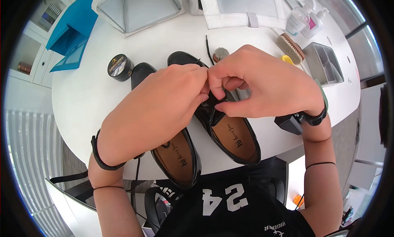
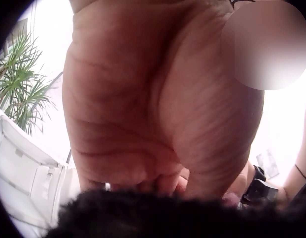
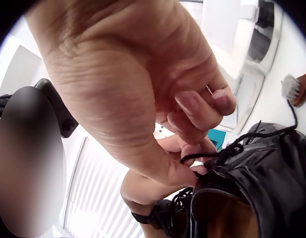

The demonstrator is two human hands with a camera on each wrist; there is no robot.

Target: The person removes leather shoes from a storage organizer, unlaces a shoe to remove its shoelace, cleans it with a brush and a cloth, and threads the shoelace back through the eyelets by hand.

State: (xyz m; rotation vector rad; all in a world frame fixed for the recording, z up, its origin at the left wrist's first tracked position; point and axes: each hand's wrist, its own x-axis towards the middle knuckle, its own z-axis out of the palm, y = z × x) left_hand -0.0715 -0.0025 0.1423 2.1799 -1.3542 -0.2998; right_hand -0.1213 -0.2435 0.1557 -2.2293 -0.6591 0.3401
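Observation:
Both hands meet over the lacing of a black leather shoe [image 1: 236, 138] with a tan insole. My left hand [image 1: 164, 93] reaches across from the left, its fingertips bunched at the lacing and pinching the shoelace, largely hidden behind the hand. My right hand [image 1: 262, 85] has its fingers curled, thumb and forefinger pinching at the lacing by the tongue. In the right wrist view the black shoelace [image 3: 264, 133] runs from the fingertips across the shoe. The matching shoe [image 1: 176, 159] lies under my left forearm. The left wrist view shows mostly the left palm [image 2: 143, 99].
A round black tin [image 1: 120, 67] stands left of the shoes. Beyond them are a small round brush [image 1: 221, 54], a wooden brush [image 1: 290, 48], a grey divided box [image 1: 324, 64] and pump bottles [image 1: 297, 20]. White fabric bins [image 1: 139, 11] and a teal folder [image 1: 72, 36] stand at the back.

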